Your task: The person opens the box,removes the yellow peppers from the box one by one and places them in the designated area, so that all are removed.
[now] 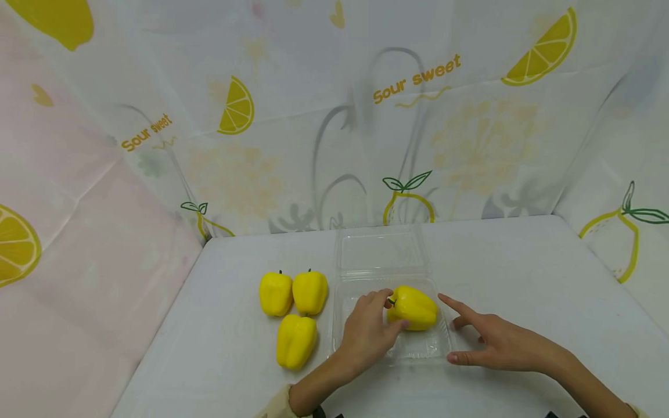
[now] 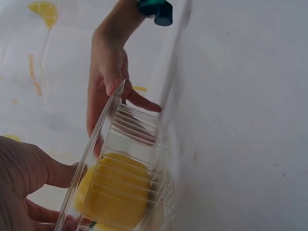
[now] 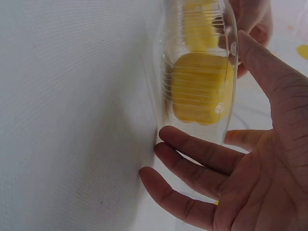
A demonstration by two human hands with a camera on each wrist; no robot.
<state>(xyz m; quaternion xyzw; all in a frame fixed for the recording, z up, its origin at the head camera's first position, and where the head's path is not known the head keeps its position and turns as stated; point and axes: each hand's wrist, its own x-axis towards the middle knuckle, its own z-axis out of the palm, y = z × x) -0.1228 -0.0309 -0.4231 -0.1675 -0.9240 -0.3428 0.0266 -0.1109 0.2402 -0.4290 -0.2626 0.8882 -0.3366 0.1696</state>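
A yellow bell pepper (image 1: 416, 309) lies on its side in a clear plastic clamshell box (image 1: 418, 351), its stem pointing left. My left hand (image 1: 370, 328) reaches over the box's left part and holds the pepper at its stem end, thumb on the near side, fingers on the far side. In the left wrist view the pepper (image 2: 120, 187) shows through the ribbed wall. My right hand (image 1: 502, 342) is spread at the box's right edge, holding nothing. The right wrist view has its thumb at the rim and other fingertips close to the white tabletop.
Three more yellow bell peppers stand left of the box: one at back left (image 1: 275, 294), one beside it (image 1: 310, 292), and one nearer (image 1: 296, 342). The box's lid (image 1: 381, 251) lies folded back toward the lemon-print cloth (image 1: 292, 174) behind the white table (image 1: 219, 325).
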